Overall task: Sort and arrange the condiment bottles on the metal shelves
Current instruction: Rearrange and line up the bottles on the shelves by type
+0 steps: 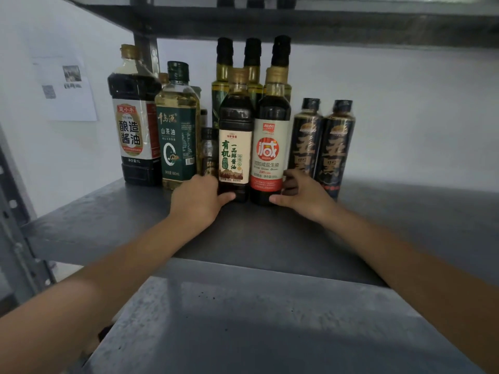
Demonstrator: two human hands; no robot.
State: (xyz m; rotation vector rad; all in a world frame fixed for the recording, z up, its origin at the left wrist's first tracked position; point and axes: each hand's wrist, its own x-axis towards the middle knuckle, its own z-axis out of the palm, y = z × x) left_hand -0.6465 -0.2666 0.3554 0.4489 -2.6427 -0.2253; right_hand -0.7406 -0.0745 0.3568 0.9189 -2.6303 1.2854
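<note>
Now both arms reach forward over the grey metal shelf [108, 225]. The left hand [198, 198] wraps the base of the cream-labelled soy sauce bottle [235, 147], thumb across its front, grip closed on it. The right hand [302, 195] likewise closes its grip low on the red-and-white labelled soy sauce bottle [270, 147]. Both bottles stand upright, touching, mid-shelf, between the green oil bottle [178, 125] and two black bottles [321, 147].
</note>
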